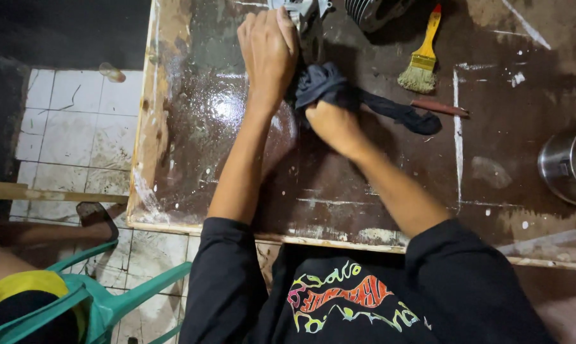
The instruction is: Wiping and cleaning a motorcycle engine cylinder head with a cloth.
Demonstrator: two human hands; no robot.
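while left hand (269,48) steadies metal part (300,13), dark rag (323,83) in right grip (332,124)

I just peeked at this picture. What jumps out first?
Two hands meet at the top of a wet, dark table: the left hand grips a grey metal part, and the right hand bunches a dark rag. To their right lies a yellow-handled paintbrush.

just one head cam – looks steeply down, close over the wet brown worktable (339,185), tiled floor (71,127) at left.
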